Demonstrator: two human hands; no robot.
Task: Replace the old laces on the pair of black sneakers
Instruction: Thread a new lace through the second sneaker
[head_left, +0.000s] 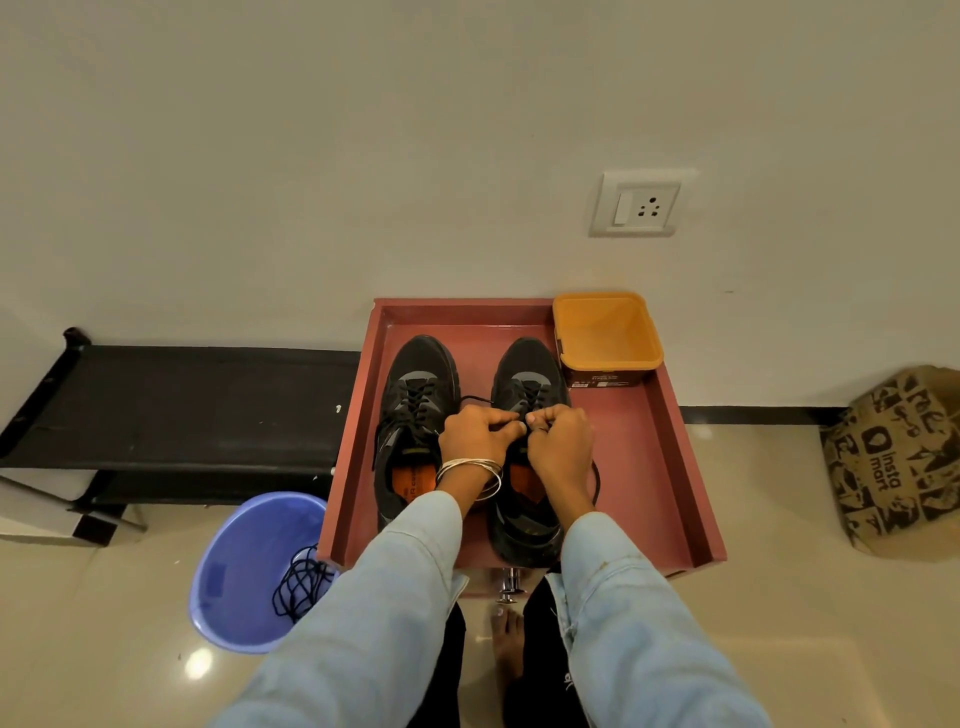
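Note:
Two black sneakers stand side by side, toes toward the wall, in a reddish tray (670, 467). The left sneaker (415, 395) is laced with a black lace. Over the middle of the right sneaker (527, 374) my left hand (475, 434) and my right hand (561, 441) meet, each pinching the black lace (478, 400) of that shoe with curled fingers. One loose end of the lace runs left between the shoes; another loops down past my right wrist. A tangle of black laces (301, 584) lies in the purple bin.
An orange tub (608, 332) sits in the tray's far right corner. A purple plastic bin (244, 571) stands on the floor at the left, beside a low black bench (182, 405). A printed paper bag (893, 462) is on the right. The wall is directly behind the tray.

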